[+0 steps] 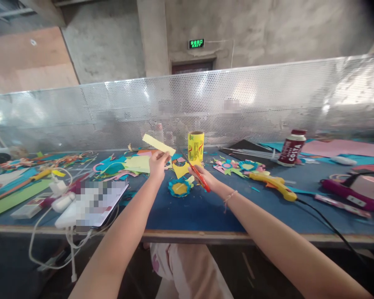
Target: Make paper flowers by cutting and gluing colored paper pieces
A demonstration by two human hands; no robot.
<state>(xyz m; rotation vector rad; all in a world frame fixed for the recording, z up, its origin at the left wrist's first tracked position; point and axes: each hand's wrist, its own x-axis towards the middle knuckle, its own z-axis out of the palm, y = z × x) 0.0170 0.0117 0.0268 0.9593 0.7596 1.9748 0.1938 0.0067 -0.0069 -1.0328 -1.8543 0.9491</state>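
My left hand (159, 162) pinches one end of a pale yellow paper strip (157, 144), which slants up to the left above the table. In my right hand (202, 174) is a pair of scissors (203, 182) with red handles, its blades pointing up and away; whether they are parted I cannot tell. The strip and the scissors are apart. Below and between my hands lies a blue paper flower (179, 187) with a yellow centre. Just behind the right hand stands a yellow roll of tape (196, 146) on its end.
Paper scraps (137, 164) and paper flowers (248, 166) litter the blue table (193, 218). A yellow glue gun (274, 185) with a cord lies right, near a brown Costa bottle (292, 148). Left are a tablet (112, 203) and white cables. A perforated metal screen (124, 116) stands behind.
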